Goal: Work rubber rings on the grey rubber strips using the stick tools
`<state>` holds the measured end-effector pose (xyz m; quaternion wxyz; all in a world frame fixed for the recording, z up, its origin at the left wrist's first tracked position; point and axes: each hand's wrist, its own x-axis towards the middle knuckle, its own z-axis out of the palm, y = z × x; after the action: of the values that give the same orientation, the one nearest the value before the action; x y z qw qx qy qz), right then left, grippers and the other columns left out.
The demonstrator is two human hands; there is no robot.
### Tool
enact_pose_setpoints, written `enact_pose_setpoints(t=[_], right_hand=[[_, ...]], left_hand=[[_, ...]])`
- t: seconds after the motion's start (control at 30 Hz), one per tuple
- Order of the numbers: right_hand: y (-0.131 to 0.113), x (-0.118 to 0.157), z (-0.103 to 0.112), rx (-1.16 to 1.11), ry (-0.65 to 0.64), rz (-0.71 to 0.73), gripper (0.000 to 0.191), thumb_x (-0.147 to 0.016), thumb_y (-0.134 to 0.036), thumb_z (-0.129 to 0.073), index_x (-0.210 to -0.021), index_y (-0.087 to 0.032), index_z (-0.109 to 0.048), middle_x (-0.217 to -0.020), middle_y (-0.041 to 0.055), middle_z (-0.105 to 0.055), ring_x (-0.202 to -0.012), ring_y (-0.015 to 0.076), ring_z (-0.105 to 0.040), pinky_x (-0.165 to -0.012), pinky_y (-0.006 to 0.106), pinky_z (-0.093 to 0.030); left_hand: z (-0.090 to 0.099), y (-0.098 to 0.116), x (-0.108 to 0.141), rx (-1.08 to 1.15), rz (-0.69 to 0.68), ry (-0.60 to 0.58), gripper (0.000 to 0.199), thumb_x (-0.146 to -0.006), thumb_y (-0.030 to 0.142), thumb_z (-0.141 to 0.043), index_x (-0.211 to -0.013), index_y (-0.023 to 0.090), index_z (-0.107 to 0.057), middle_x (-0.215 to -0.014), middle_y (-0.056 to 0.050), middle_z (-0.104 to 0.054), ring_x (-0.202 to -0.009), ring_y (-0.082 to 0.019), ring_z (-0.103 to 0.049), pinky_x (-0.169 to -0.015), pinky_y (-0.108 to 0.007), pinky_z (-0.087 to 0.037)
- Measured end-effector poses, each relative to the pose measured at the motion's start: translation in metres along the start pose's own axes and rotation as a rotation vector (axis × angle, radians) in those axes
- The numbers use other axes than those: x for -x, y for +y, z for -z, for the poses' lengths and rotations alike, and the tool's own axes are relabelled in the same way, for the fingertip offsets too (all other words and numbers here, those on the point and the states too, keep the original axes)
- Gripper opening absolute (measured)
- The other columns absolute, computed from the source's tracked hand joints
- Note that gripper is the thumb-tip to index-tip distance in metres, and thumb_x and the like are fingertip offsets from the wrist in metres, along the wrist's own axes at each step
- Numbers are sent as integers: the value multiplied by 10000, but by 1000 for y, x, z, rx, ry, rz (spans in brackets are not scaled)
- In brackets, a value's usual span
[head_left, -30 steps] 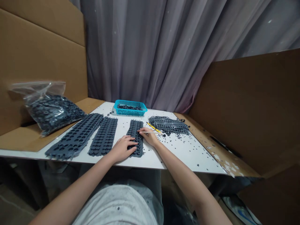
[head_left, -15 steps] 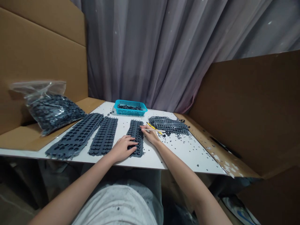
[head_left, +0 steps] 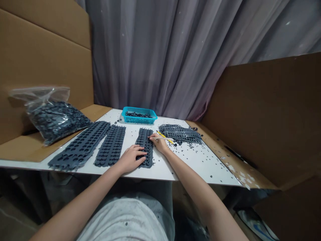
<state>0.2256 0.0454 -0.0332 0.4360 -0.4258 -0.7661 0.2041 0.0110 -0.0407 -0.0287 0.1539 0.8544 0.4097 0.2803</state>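
A dark grey rubber sheet of moulded ring-shaped parts [head_left: 144, 134] lies lengthwise on the white table in front of me. My left hand [head_left: 132, 158] rests on its left edge with the fingers spread, pressing it flat. At the sheet's right edge my right hand [head_left: 158, 143] pinches a thin whitish stick-like tool [head_left: 164, 138], its tip at the right row of rings. What exactly the tip touches is too small to tell. A yellow tool [head_left: 164, 136] lies just behind the right hand.
Left of me lie more rubber sheets [head_left: 111, 145] [head_left: 81, 144] and a clear zip bag of black rings [head_left: 59, 118]. A turquoise basket [head_left: 139, 119] with black pieces stands at the back. Punched sheets [head_left: 180, 133] and scattered black scraps lie right. Cardboard walls [head_left: 265, 113] flank the table [head_left: 185, 170].
My right hand has shifted slightly left with the stick-like tool, further onto the sheet. My left hand stays in place.
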Motion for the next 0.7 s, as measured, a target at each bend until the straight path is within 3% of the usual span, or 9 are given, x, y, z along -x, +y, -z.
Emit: enact_pose_setpoints(t=[0.1, 0.23, 0.47, 0.7], right_hand=[[3, -8, 1, 51, 55, -16, 77, -819, -295, -598, -828, -249, -658, -876, 31, -696, -894, 222, -602, -873, 364, -424], [4, -10, 3, 63, 122, -35, 138, -851, -323, -552, -890, -238, -653, -940, 54, -688, -958, 236, -590, -897, 378, -417], [6, -5, 0, -32, -18, -45, 178, -824, -350, -572, -852, -196, -656, -961, 59, -720, -891, 210, -661, -790, 342, -498], [5, -5, 1, -4, -30, -52, 187, -849, -337, -535, -871, -185, -643, -991, 74, -717, -897, 208, -656, -786, 343, -496]], left_hand=[[0, 1, 0, 1, -1, 1, 294, -869, 361, -552, -1112, 266, -688, -1267, -38, -598, -1252, -275, -416, -1063, -464, -339], [1, 3, 1, 0, 1, 1, 292, -867, 357, -555, -1111, 267, -689, -1261, -38, -602, -1247, -275, -422, -1062, -459, -342], [2, 4, 2, -11, 10, 2, 293, -871, 360, -547, -1111, 268, -689, -1254, -40, -607, -1251, -269, -421, -1063, -460, -342], [3, 5, 1, -13, 9, -9, 295, -873, 353, -546, -1113, 257, -689, -1267, -40, -600, -1253, -276, -420, -1064, -461, -340]])
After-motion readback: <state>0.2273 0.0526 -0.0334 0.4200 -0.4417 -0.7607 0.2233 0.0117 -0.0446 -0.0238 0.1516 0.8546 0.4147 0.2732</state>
